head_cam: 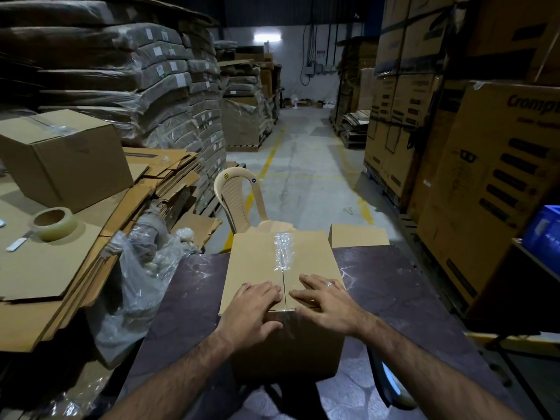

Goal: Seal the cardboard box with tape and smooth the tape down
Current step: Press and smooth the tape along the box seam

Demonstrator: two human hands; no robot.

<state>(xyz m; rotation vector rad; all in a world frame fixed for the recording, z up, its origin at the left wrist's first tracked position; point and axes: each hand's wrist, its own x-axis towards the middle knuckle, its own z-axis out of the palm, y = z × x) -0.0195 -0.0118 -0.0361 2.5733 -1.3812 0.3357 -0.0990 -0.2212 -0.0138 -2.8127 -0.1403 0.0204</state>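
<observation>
The cardboard box [272, 268] stands closed on a dark table [409, 298], its two top flaps meeting in a centre seam. A strip of clear tape [283, 251] runs along that seam, crinkled and shiny over the far half of the box. The left hand [253, 310] lies flat on the box's near left flap, fingers spread slightly, thumb over the front edge. The right hand [325, 301] lies flat on the near right flap, fingers apart and pointing toward the seam; a ring [329, 284] shows on one finger. Beyond the box stands a tan plastic chair [238, 197]. Left of the box, a tape roll [53, 223] rests on flattened cardboard sheets [45, 268], beside a second closed box [65, 156].
</observation>
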